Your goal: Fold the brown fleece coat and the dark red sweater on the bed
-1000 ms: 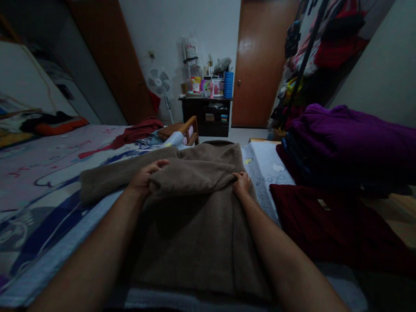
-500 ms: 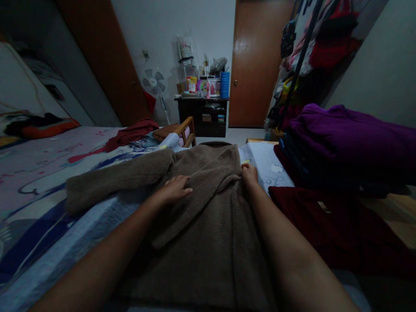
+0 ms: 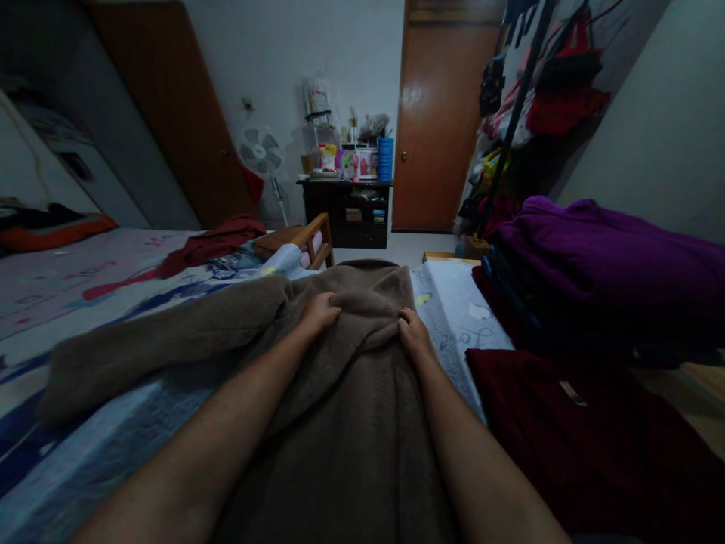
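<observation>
A brown fleecy coat (image 3: 345, 423) lies spread out before me, one sleeve (image 3: 170, 332) stretched to the left across the bed's edge. Its other sleeve is folded over the body, slanting down to the left. My left hand (image 3: 318, 313) is closed on the cloth in the upper part, thumb and fingers together. At the coat's right edge, my right hand (image 3: 415, 332) pinches the fabric where the folded sleeve begins. Creases run through the cloth between both hands. The coat's lower end passes out of view.
To the right lie a dark red folded garment (image 3: 566, 423) and a stack topped by a purple garment (image 3: 600, 249). A patterned bed (image 3: 130, 257) with clothes is on the left. Farther off stand a fan (image 3: 262, 151), a black cabinet (image 3: 340, 215) and a door (image 3: 427, 128).
My left hand has moved up and right on the coat and closed from lying flat. My right hand has shifted slightly inward, still pinching the edge. The view has tilted up a little.
</observation>
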Available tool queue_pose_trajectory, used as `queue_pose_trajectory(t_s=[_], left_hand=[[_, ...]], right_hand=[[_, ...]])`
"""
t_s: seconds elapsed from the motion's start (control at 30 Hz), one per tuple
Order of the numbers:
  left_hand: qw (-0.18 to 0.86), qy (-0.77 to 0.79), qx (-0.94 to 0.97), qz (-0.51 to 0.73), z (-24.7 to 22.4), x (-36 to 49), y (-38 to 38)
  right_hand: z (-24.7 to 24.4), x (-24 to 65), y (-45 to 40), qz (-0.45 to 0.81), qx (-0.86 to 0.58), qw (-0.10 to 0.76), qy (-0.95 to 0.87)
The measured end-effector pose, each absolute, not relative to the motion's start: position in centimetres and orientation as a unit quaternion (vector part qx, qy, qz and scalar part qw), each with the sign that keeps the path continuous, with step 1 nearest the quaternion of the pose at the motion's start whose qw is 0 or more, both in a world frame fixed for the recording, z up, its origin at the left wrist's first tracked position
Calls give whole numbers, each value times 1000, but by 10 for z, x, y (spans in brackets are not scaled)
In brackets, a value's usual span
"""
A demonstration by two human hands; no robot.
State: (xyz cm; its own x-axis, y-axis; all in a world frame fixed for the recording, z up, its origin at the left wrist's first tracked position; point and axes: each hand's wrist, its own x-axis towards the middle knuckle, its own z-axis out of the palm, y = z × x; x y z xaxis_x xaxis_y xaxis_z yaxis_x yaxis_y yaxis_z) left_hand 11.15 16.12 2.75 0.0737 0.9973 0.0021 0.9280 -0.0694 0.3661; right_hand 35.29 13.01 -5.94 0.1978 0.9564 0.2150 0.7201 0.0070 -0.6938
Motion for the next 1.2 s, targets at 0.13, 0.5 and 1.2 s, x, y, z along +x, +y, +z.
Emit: queue_pose_trajectory(t_s=[0.13,0.5,1.2], left_hand=[[71,679,718,140,24,118,161],[-4,429,896,115,12,168,116],[-47,466,881,63,-24,200,110]], right_hand=[[-54,356,136,168,-709,349,-590],[-26,368,200,141,-805,320,-479],[-41,379,237,120,-815,304,-478]])
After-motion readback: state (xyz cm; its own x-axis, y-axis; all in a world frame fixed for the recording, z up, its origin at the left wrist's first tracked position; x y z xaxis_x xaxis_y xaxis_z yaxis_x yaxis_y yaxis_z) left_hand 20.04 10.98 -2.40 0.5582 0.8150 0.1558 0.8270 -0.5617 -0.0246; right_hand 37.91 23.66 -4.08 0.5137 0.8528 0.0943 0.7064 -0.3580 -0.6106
